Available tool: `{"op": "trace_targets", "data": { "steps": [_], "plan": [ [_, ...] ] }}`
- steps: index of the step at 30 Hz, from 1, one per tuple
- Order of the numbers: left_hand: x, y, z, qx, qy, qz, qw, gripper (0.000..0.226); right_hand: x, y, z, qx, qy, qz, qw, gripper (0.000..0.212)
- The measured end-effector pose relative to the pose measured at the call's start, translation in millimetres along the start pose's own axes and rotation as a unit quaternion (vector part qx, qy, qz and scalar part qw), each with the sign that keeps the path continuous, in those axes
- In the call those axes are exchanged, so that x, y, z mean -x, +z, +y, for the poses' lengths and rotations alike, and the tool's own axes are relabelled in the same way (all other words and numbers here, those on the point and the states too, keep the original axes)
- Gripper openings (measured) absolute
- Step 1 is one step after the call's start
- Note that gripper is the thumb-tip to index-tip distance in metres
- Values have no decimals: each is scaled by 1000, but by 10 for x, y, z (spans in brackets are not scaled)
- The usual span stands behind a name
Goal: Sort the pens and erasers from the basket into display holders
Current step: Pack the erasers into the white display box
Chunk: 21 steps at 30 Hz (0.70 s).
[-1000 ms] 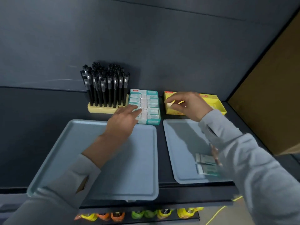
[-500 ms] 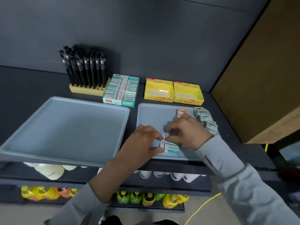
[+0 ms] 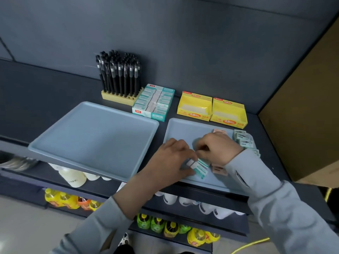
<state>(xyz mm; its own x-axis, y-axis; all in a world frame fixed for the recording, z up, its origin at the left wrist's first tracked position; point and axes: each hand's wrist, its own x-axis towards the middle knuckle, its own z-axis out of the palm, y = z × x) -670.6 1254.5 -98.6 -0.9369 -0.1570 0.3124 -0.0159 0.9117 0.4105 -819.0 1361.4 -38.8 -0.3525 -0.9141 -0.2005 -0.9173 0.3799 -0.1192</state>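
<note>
Head view:
Left hand (image 3: pixel 172 160): over the near edge of the small blue tray (image 3: pixel 183 129), fingers curled; its grip pinches the white end of the teal-sleeved erasers (image 3: pixel 200 167).
Right hand (image 3: pixel 218 149): just beside the left hand and farther back on the same tray, knuckles up, fingers bent down; its grip pinches the far edge of the same teal-sleeved erasers.
Teal-sleeved erasers: a short stack at the front of the small blue tray, between the two hands and touching both.
Pink erasers (image 3: pixel 220 170): on the tray just under the right wrist; another one (image 3: pixel 221 131) shows behind the right hand.
Wrapped eraser pile (image 3: pixel 243 139): along the tray's right side, partly hidden by the right sleeve.
Large blue tray (image 3: pixel 91 136): left of the small one, on the same dark shelf (image 3: pixel 55 92).
Black pens (image 3: pixel 119 74): upright in a wooden block (image 3: pixel 117 97) at the back.
Teal eraser box (image 3: pixel 154 101): right of the block, filled in rows.
Yellow display boxes (image 3: pixel 194 107): two side by side behind the small tray; contents unclear.
Bottles (image 3: pixel 157 224): green, yellow and orange, on a shelf below.
</note>
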Motion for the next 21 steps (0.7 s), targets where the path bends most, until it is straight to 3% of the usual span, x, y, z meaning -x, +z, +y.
{"op": "trace_targets", "data": {
  "steps": [4, 7, 9, 11, 15, 18, 21],
  "plan": [
    [-60, -36, -53, -13, 24, -28, 999, 36, -45, -96, -22, 17, -2, -47, 999, 14],
    [-117, -151, -174, -38, -2, -81, 996, 34, -129, -111, -21, 43, 15, -29, 999, 5],
    [-114, -270, -309, -35, -24, -85, 995, 32, -156, -99, -42, 47, 24, -32, 998, 10],
    [-111, -389, -450, -7, -56, -54, 997, 29, -169, -81, -100, 37, 18, -62, 997, 20],
    [-196, -631, -670, 84, -158, 42, 983, 21, -287, -137, -221, 77, 27, -74, 994, 13],
    [-261, -827, -848, 130, -234, 120, 956, 21, -511, -329, -218, 35, 53, -12, 998, 13],
    [-283, -979, -1069, 135, -278, 150, 939, 22, -883, -482, -288, -5, 22, 96, 995, 15]
  ]
}}
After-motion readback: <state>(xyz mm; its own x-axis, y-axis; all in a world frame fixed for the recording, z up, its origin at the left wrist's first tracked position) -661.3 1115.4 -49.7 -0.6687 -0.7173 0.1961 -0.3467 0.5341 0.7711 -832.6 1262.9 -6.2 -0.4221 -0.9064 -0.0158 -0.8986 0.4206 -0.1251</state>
